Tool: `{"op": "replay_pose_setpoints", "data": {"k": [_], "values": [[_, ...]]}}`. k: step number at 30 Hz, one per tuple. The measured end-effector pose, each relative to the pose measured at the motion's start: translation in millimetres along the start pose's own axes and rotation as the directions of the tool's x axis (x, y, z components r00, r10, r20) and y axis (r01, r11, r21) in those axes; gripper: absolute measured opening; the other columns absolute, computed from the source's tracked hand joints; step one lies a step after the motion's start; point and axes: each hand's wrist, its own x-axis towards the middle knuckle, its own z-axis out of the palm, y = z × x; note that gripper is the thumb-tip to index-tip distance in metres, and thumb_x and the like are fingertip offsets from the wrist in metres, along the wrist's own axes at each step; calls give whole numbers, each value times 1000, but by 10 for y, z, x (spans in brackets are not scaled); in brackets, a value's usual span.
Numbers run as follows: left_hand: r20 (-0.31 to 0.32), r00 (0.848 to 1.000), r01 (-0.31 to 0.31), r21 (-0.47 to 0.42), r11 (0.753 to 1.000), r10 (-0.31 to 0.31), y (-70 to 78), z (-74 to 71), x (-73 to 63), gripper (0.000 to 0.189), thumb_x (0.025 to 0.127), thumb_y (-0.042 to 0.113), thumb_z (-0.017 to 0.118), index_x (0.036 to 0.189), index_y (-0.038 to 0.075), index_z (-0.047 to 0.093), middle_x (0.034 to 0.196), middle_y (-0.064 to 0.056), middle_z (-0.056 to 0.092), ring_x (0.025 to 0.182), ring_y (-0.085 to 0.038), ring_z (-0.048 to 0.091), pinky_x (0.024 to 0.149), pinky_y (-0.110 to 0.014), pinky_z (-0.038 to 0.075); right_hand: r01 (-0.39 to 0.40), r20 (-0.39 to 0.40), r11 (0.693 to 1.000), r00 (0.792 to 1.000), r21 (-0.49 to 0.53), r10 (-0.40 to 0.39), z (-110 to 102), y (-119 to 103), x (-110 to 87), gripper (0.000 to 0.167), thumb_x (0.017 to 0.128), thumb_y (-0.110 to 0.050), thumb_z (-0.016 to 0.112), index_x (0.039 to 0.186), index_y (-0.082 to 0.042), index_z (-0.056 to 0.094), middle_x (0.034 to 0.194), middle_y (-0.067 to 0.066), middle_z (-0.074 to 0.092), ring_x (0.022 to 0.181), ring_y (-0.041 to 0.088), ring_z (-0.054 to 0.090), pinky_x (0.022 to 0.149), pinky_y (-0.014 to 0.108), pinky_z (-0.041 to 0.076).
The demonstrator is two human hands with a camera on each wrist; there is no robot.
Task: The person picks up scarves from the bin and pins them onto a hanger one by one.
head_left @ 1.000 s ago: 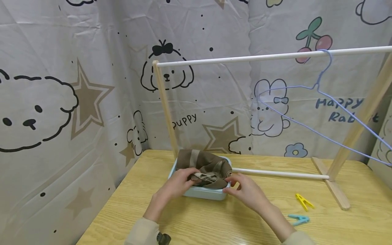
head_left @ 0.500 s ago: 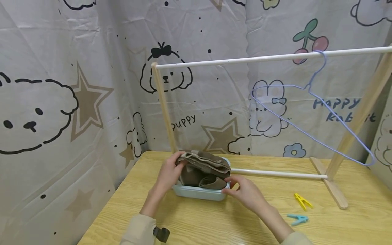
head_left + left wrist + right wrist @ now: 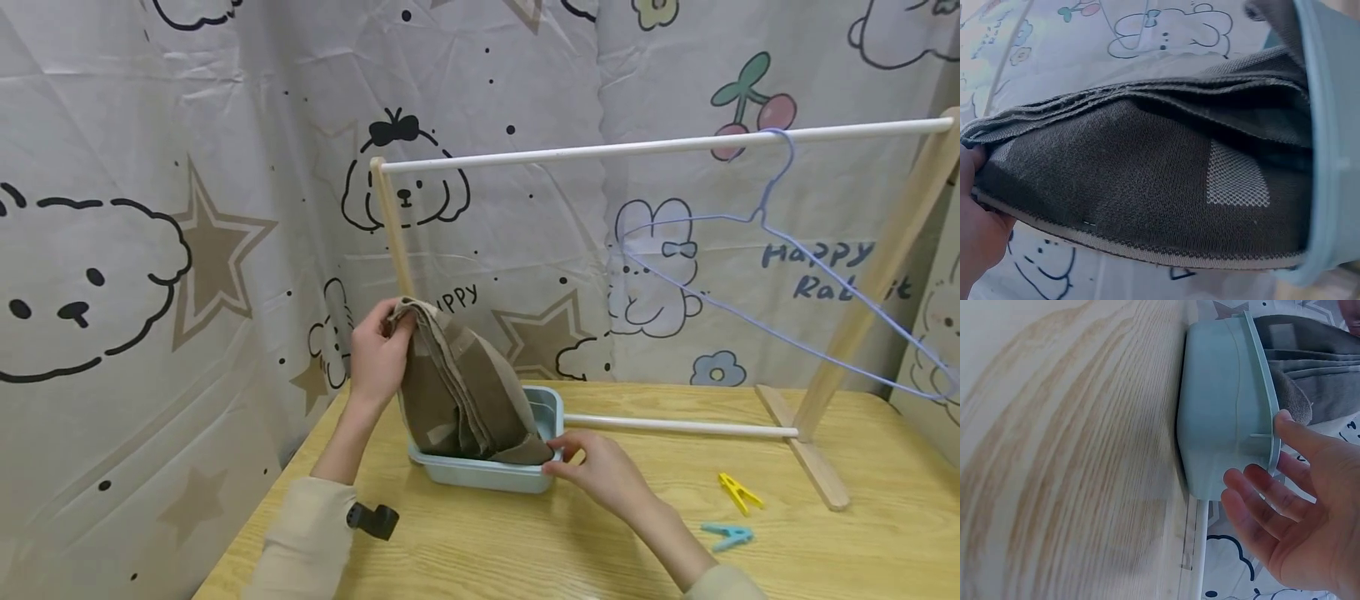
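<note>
My left hand (image 3: pixel 378 354) pinches the upper corner of a folded brown knit cloth (image 3: pixel 480 392) with pale squares. It holds that corner well above the light-blue plastic basin (image 3: pixel 487 479), while the cloth's lower end is still inside. In the left wrist view the cloth (image 3: pixel 1097 169) stretches from the fingers to the basin, its several layered edges lying together. My right hand (image 3: pixel 600 471) pinches the basin's near right rim between thumb and index finger. The right wrist view shows its other fingers loosely bent beside the basin wall (image 3: pixel 1222 400).
A wooden rack with a white top rail (image 3: pixel 570 153) stands behind the basin. From the rail hangs a blue-purple hanger (image 3: pixel 761 215). A yellow clothespin (image 3: pixel 741 493) and a blue clothespin (image 3: pixel 727 536) lie on the wooden table (image 3: pixel 585 550) to the right.
My left hand has gripped the cloth's edge and raised it up and to the left, so the cloth stands up out of the basin. The right hand has stayed at the rim.
</note>
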Motion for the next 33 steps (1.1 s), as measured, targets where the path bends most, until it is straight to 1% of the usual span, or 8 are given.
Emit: {"op": "replay_pose_setpoints", "data": {"k": [5,10,14,18,21,27,31,33], "values": [[-4,1000,-11,-39,999,11,187,-83,209,16,97,19,65,106,8,71,68,4,55,55,-7,40,53,-23,35,8,3,1000,1000,-4,-8,1,0,-10,37,81,-39,80,109,-16,75,83,-8,67,65,7,54,57,25,43],[7,1000,-11,-135,991,12,397,-158,405,19,97,19,66,108,4,71,78,14,63,71,-6,56,67,-21,45,15,10,1000,1000,-8,-15,7,-3,-18,39,81,-40,80,110,-15,75,82,-8,67,65,7,54,56,25,44],[9,1000,7,-254,967,-5,598,-235,561,11,97,16,65,103,11,72,85,14,68,80,-5,60,73,-21,47,14,11,1000,1000,-7,-14,8,-10,-27,36,82,-39,79,110,-16,75,82,-9,67,65,7,54,56,25,44],[18,997,81,-421,904,-80,830,-344,739,9,99,17,63,95,18,71,84,9,66,78,-5,56,71,-19,46,14,12,1000,1000,-1,-14,-8,-21,-33,35,83,-34,79,111,-15,75,83,-7,68,64,7,55,55,25,45],[26,990,130,-528,839,-136,1017,-438,858,14,101,19,58,98,14,70,87,6,66,80,-5,57,74,-18,47,15,14,1000,1000,0,-15,-15,-27,-28,36,83,-33,79,113,-13,74,83,-7,68,64,7,55,55,25,44],[64,985,160,-677,718,-160,1288,-568,1027,21,105,21,48,105,6,63,86,-3,64,70,-11,62,71,-22,53,-13,2,1000,1000,-1,13,-10,-49,-22,37,81,-33,81,111,-12,75,82,-7,68,68,8,54,56,25,43],[87,985,164,-717,677,-147,1356,-602,1070,22,107,19,41,100,7,58,80,-5,60,62,-13,59,64,-24,52,-20,-6,1000,1000,2,20,-6,-51,-28,35,81,-31,81,110,-12,75,81,-7,68,68,9,54,57,26,43],[80,985,164,-707,688,-152,1355,-601,1067,23,107,18,39,97,8,57,78,-3,59,60,-12,57,62,-24,51,-20,-8,1000,1000,0,20,-2,-46,-31,35,82,-31,81,111,-12,75,81,-7,68,68,9,54,57,26,43]]}}
